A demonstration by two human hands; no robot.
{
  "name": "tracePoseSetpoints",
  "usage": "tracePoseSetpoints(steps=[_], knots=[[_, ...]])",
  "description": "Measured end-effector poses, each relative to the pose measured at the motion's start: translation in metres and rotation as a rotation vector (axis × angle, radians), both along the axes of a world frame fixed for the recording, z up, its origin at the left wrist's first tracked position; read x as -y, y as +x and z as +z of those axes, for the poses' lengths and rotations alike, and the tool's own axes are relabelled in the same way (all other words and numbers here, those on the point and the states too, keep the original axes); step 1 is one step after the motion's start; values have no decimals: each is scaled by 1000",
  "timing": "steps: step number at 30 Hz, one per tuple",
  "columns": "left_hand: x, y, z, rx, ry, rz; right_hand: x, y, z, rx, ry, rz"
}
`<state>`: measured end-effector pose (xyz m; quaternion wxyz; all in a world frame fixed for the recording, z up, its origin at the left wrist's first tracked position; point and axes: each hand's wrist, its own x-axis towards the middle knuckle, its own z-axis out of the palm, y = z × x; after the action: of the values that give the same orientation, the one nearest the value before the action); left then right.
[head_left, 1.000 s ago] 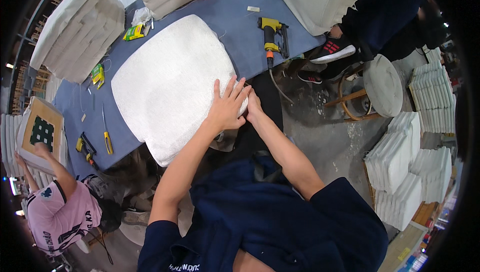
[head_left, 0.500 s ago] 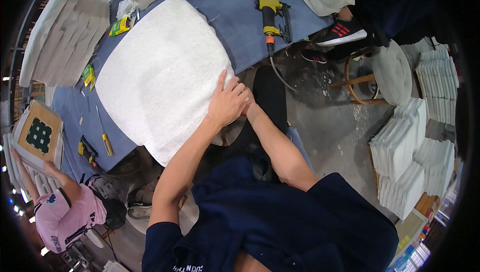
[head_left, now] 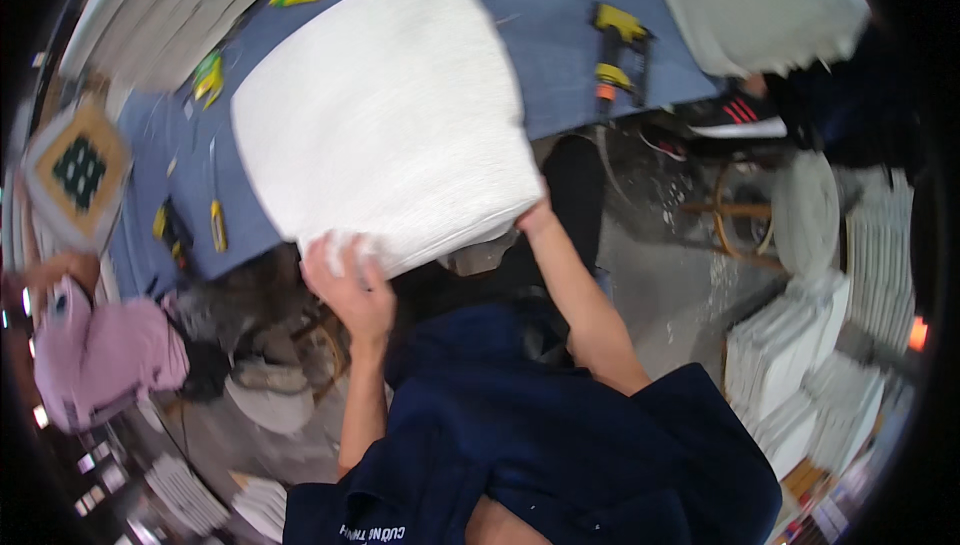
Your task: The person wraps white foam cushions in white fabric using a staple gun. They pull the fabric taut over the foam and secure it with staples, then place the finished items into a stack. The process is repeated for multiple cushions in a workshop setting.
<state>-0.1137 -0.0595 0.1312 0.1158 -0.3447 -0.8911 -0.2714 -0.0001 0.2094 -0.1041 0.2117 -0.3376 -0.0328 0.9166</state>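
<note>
Blue cloth covers the desk (head_left: 560,75) in front of you, and a grey floor (head_left: 650,275) spreads to its right. Your white cushion (head_left: 380,105) lies largely on that cloth, its near edge reaching past the desk toward your body. Both hands are at that near edge, well apart from each other, with the cushion extending away beyond them. Your left hand (head_left: 350,290) touches the near left corner, its blurred fingers spread over the rim; you cannot tell from this view how firmly they press. Your right hand (head_left: 535,213) is at the near right corner, its fingers largely hidden by the cushion, so whether it is clamped there cannot be told. Between the hands, the near edge runs slanting, farther from you at the right end.

To the right of the cushion, well apart from your hands, a yellow and black air tool (head_left: 620,55) lies on the cloth. Left of the cushion lie a yellow-handled screwdriver (head_left: 217,220) and, just beside it, a second air tool (head_left: 172,230). Far left rises a stack of pale pads (head_left: 175,10), with a green and yellow packet (head_left: 207,80) near it. At your left, a co-worker in a pink shirt (head_left: 110,355) is near a pale-edged panel (head_left: 115,160).
</note>
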Motion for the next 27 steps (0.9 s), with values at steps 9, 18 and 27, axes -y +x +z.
tracePoseSetpoints(steps=[9,18,27], knots=[[157,-22,-119,1362,869,628,-4,14,21,159,220,78],[89,-55,-137,1478,1276,865,-9,15,33,216,288,189],[80,-74,-204,1564,1493,559,-1,2,50,215,332,230]])
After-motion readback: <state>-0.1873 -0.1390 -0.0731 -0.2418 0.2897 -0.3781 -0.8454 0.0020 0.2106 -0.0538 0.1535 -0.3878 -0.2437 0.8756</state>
